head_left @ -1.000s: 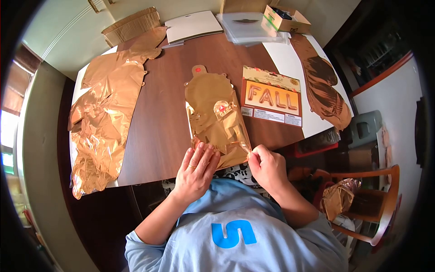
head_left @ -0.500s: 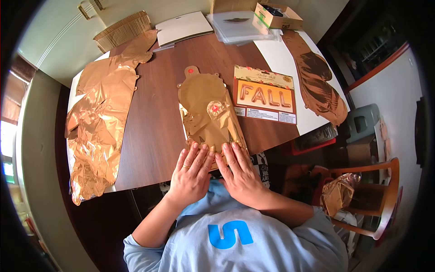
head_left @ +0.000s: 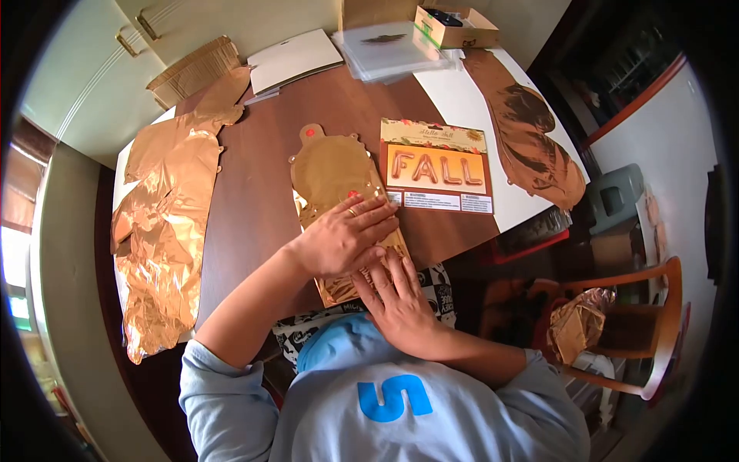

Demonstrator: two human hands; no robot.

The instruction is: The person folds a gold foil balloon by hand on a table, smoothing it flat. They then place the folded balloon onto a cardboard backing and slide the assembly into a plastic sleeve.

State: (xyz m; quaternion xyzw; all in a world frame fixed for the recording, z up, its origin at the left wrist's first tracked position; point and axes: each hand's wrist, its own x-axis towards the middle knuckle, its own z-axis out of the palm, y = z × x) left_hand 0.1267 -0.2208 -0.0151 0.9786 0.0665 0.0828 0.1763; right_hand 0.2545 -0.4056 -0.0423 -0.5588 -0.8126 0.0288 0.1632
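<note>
A folded gold foil balloon (head_left: 332,165) lies flat before me, its round-tipped tab with a red dot pointing to the far side. Across its middle rests my left hand (head_left: 335,237), fingers stretched toward the right and lying on the foil; they partly cover a second red mark. My right hand (head_left: 396,300) is flat on the near end of the balloon, fingers extended and slightly apart. Just right of the balloon is a printed "FALL" balloon package (head_left: 436,165).
Large crinkled foil balloons lie on the table's left side (head_left: 165,223) and right side (head_left: 531,131). At the back are a corrugated cardboard piece (head_left: 196,69), white boards (head_left: 296,60), clear plastic sheets (head_left: 385,50) and a small box (head_left: 466,35). A wooden chair (head_left: 654,331) stands at right.
My left hand has moved up and across the foil balloon, from its near end to its middle, turning its fingers rightward. My right hand stays near the close end. The view has shifted slightly.
</note>
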